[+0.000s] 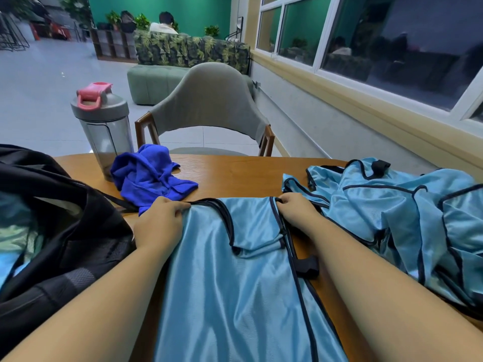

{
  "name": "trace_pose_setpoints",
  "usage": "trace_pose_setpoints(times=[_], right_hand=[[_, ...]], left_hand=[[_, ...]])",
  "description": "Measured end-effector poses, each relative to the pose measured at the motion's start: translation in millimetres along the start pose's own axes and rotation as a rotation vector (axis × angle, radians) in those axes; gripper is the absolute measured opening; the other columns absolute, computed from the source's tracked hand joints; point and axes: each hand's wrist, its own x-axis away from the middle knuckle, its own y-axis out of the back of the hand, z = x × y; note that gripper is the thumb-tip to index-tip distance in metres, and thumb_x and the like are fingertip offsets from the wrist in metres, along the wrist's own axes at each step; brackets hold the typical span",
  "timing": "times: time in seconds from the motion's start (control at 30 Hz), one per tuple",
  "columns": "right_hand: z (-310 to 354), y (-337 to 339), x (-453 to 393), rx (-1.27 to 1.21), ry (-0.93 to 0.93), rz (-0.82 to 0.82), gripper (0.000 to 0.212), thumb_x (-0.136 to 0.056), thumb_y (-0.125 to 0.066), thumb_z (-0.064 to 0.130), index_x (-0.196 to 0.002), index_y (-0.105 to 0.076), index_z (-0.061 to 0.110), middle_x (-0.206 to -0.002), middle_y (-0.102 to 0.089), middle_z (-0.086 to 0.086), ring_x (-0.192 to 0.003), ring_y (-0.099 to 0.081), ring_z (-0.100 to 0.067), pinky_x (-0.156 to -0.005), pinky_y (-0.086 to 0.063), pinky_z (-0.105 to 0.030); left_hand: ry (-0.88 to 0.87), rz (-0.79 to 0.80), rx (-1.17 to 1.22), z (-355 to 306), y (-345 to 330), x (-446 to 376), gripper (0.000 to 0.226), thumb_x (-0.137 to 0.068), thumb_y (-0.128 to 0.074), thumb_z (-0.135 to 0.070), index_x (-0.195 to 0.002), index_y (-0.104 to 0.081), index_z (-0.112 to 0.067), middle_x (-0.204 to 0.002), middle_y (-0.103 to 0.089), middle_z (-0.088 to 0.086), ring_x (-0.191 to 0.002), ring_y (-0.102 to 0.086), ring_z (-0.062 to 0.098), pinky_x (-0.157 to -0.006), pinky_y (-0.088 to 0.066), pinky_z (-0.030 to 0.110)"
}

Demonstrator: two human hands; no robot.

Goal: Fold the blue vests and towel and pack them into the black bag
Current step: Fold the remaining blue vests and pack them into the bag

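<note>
A light blue vest (pixel 235 278) with dark trim lies spread on the wooden table (pixel 240 176) in front of me. My left hand (pixel 159 223) pinches its far left shoulder edge. My right hand (pixel 298 209) pinches its far right shoulder strap. A pile of more light blue vests (pixel 407 212) lies crumpled to the right. A crumpled deep blue towel (pixel 149 176) sits beyond my left hand. The black bag (pixel 60 231) stands open at the left, with light blue fabric showing inside it.
A grey shaker bottle (pixel 104 126) with a pink lid stands at the table's far left edge behind the towel. A grey chair (pixel 209 105) faces the table's far side. A windowed wall runs along the right.
</note>
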Motion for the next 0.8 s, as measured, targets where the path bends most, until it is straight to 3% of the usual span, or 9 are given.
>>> trace_pose_setpoints(times=[0.07,0.23,0.33,0.4,0.47,0.53,0.63,0.7,0.8], right_hand=[[2.3,-0.6,-7.0,-0.034,-0.075,-0.050,0.042,-0.093,-0.052,0.025,-0.055,-0.038,0.013,-0.051,-0.042,-0.006,-0.046,-0.043,-0.020,-0.055,-0.035,-0.030],[6.0,-2.3,-13.7,-0.122,-0.167,-0.072,0.045,-0.093,-0.056,0.031,-0.056,-0.043,0.009,-0.033,-0.047,-0.002,-0.040,-0.049,-0.018,-0.059,-0.046,-0.030],[3.3,1.9,-0.5,-0.320,-0.135,-0.017,0.026,-0.089,-0.062,0.027,-0.074,-0.046,0.013,-0.054,-0.056,-0.004,-0.041,-0.053,-0.011,-0.053,-0.049,-0.027],[1.5,9.0,15.4,-0.371,-0.056,0.064,0.018,-0.088,-0.063,0.022,-0.082,-0.049,0.014,-0.074,-0.061,-0.004,-0.057,-0.061,-0.011,-0.062,-0.054,-0.028],[-1.5,20.5,36.2,-0.220,0.050,0.157,0.005,-0.087,-0.062,0.019,-0.091,-0.058,0.020,-0.096,-0.064,-0.001,-0.083,-0.065,-0.014,-0.078,-0.055,-0.030],[-4.5,31.7,57.7,-0.105,0.121,0.282,0.021,-0.087,-0.058,0.014,-0.104,-0.060,0.026,-0.109,-0.063,0.004,-0.099,-0.062,-0.011,-0.088,-0.053,-0.029],[-8.0,42.0,87.1,-0.048,0.119,0.474,0.042,-0.086,-0.059,0.015,-0.123,-0.049,0.032,-0.117,-0.055,0.014,-0.107,-0.055,-0.003,-0.088,-0.047,-0.020],[-13.2,40.9,97.1,0.107,0.154,0.430,0.044,-0.086,-0.064,0.026,-0.126,-0.049,0.034,-0.115,-0.052,0.016,-0.109,-0.052,-0.004,-0.088,-0.042,-0.019],[-20.9,36.8,102.3,0.316,0.271,0.215,0.022,-0.089,-0.062,0.029,-0.111,-0.062,0.030,-0.107,-0.057,0.011,-0.103,-0.055,-0.008,-0.089,-0.045,-0.024]], left_hand=[[0.024,0.005,-0.017,-3.8,0.0,-3.0,0.034,-0.096,-0.040,-0.030,-0.116,-0.063,-0.044,-0.113,-0.052,-0.006,-0.103,-0.057,0.026,-0.080,-0.040,0.032],[0.056,0.085,-0.088,-13.6,1.1,-3.5,0.043,-0.091,-0.040,-0.047,-0.133,-0.048,-0.044,-0.115,-0.044,-0.005,-0.107,-0.054,0.021,-0.086,-0.038,0.032],[0.041,0.176,-0.157,-17.7,2.7,-2.4,0.057,-0.089,-0.040,-0.054,-0.144,-0.033,-0.040,-0.125,-0.040,0.000,-0.115,-0.049,0.024,-0.092,-0.038,0.036],[0.067,0.208,-0.139,-23.3,4.1,3.3,0.061,-0.090,-0.043,-0.050,-0.147,-0.029,-0.033,-0.135,-0.036,0.004,-0.123,-0.041,0.027,-0.099,-0.034,0.040],[0.028,0.130,-0.124,-32.5,7.7,19.9,0.057,-0.091,-0.048,-0.042,-0.144,-0.035,-0.025,-0.140,-0.033,0.006,-0.127,-0.034,0.029,-0.104,-0.030,0.042],[-0.152,0.061,-0.166,-42.1,5.9,41.7,0.051,-0.094,-0.044,-0.040,-0.142,-0.038,-0.025,-0.147,-0.030,0.004,-0.134,-0.028,0.027,-0.108,-0.024,0.040],[-0.410,0.174,-0.193,-53.3,-4.1,76.0,0.070,-0.084,-0.006,-0.056,-0.148,-0.025,-0.033,-0.158,-0.016,-0.005,-0.146,-0.010,0.015,-0.115,-0.008,0.035],[-0.432,0.263,-0.179,-53.2,-11.9,86.0,0.083,-0.073,0.010,-0.058,-0.150,-0.014,-0.038,-0.159,-0.006,-0.012,-0.146,0.003,0.009,-0.117,0.001,0.035],[-0.395,0.327,-0.086,-50.2,-12.3,84.6,0.058,-0.093,-0.010,-0.056,-0.149,-0.011,-0.041,-0.159,-0.005,-0.015,-0.145,0.005,0.004,-0.118,0.001,0.034]])
